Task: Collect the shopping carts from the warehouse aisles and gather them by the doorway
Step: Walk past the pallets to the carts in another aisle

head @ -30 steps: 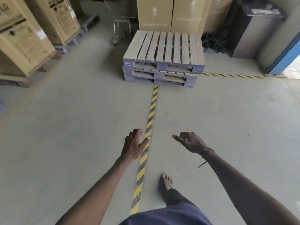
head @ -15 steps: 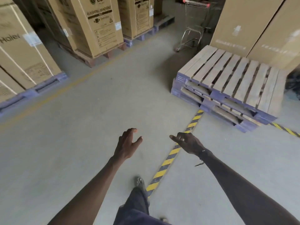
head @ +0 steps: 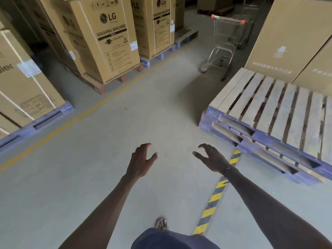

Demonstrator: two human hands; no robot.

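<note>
Hands — left hand [head: 142, 159], right hand [head: 212, 159] — grip wide, empty, well short of shopping cart [head: 226, 42].

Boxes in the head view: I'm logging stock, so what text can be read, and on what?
"LG", "WASHING MACHINE": front of the near carton.
"LG", "WASHING MACHINE": next carton.
"LG", sideways: near carton's side face.
"...aier", cut off: left carton.
Small labels and the pale print on the right cartons: unreadable.

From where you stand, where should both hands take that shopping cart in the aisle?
Probably the red-capped handle bar of the shopping cart, one hand near each end. The bar spans its full width on the side facing the aisle; the stacked pallets crowd its right flank. Both hands hold nothing.
</note>
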